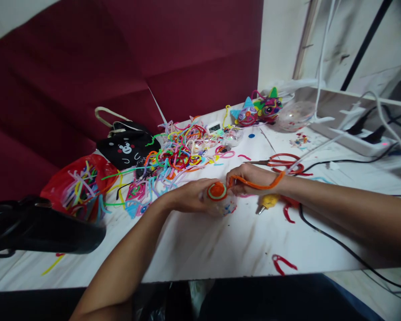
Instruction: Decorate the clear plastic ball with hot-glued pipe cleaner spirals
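Note:
Near the middle of the white table, my left hand (194, 195) is wrapped round the left side of a clear plastic ball (223, 207). A spiral of orange and pale green fuzzy stem (217, 191) covers part of the ball's top. My right hand (242, 178) pinches an orange fuzzy stem (255, 185) close to the spiral, and the stem's long end trails back over the right wrist. Just right of the ball lies a yellow glue gun (270, 201) with a metal tip. Behind my right forearm are red-handled scissors (284, 161).
Tangled colourful stems (187, 154) cover the back middle. A red bag (62, 180), a black bear bag (120, 149) and a black bottle (53, 229) stand left. Decorated balls (269, 107), a clear bowl (296, 117) and a power strip (370, 136) are back right; cables cross the right.

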{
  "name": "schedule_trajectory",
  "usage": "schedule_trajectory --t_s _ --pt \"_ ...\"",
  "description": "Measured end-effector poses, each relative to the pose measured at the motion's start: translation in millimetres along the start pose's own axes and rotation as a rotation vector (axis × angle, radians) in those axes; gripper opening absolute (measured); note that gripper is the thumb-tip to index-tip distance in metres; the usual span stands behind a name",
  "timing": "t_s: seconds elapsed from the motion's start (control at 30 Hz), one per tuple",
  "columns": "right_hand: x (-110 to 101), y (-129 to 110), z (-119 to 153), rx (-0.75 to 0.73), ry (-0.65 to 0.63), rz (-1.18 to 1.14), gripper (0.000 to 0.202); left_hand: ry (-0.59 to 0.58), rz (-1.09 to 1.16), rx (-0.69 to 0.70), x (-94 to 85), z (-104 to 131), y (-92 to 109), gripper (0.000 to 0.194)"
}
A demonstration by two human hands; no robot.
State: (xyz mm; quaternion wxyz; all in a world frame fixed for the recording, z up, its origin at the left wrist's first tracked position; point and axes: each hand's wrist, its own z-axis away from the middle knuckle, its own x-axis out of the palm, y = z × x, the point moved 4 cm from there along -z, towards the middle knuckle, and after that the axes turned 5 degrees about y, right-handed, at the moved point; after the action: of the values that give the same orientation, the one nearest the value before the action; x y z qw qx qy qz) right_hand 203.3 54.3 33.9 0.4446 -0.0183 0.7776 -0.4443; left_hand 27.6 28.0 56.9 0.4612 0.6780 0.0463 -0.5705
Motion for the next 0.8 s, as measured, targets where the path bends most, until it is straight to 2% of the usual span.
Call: schedule_trajectory --t_s 0.07,0.1,0.2,0.37,0.5,0.6,0.8 --pt "1.4 -1.7 0.3 0.012 0.009 0.011 0.010 0.087 0.010 -0.030 9.3 1.4 10.1 0.045" --pt "1.9 -2.5 0.3 0.016 0.008 0.013 0.010 0.183 0.010 -0.074 12.9 2.1 12.7 0.036" --pt "2.5 -4.8 -0.3 0.014 -0.009 0.012 0.010 0.319 -0.005 -0.160 25.6 3.1 14.2 0.031" --pt "1.2 -9.1 1.2 0.005 -0.044 0.006 0.010 0.320 0.062 -0.058 31.4 3.4 6.8 0.032" --pt "1.9 -11.1 6.0 0.015 -0.072 0.012 0.014 0.366 0.106 -0.005 33.4 6.6 1.8 0.035" --pt "3.4 -11.7 8.3 0.022 -0.059 0.053 0.015 0.401 0.105 -0.017 39.0 7.5 -1.9 0.031" --pt "5.6 -16.2 6.9 -0.028 -0.016 0.176 0.018 0.463 0.102 -0.053 44.5 7.0 -9.1 0.037"
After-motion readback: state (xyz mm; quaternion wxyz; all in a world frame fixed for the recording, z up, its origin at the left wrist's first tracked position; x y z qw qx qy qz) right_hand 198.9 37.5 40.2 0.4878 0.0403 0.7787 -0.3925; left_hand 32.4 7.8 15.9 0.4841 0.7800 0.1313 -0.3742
